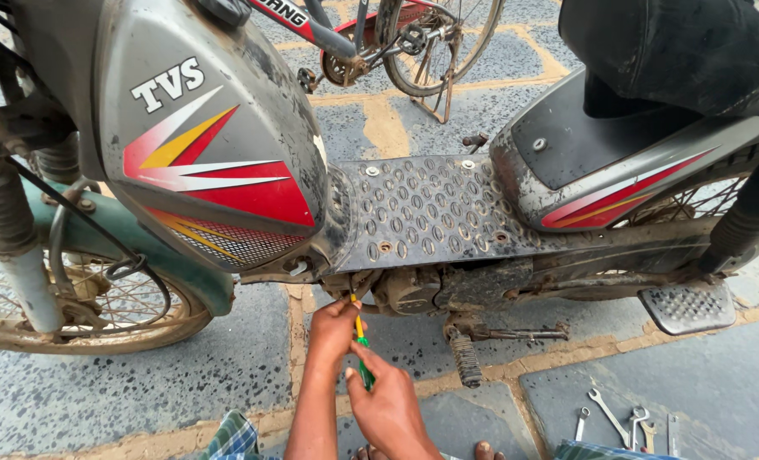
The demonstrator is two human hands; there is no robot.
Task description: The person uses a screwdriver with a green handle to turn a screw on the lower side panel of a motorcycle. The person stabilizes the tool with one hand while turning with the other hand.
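Note:
A dusty grey moped stands side-on in the head view, with a studded metal footboard (431, 217) and a grey body panel (209, 145) bearing red, yellow and white stripes. A screwdriver (361, 341) with a green and yellow handle points up at the underside below the footboard. My right hand (388, 405) grips its handle. My left hand (333, 328) pinches the shaft near the tip, close to the engine casing (409, 290).
The front spoked wheel (73, 298) is at the left, the footpeg (465, 358) and a side foot plate (690, 307) at the right. Several spanners (622, 422) lie on the paving at bottom right. A bicycle (414, 43) stands behind.

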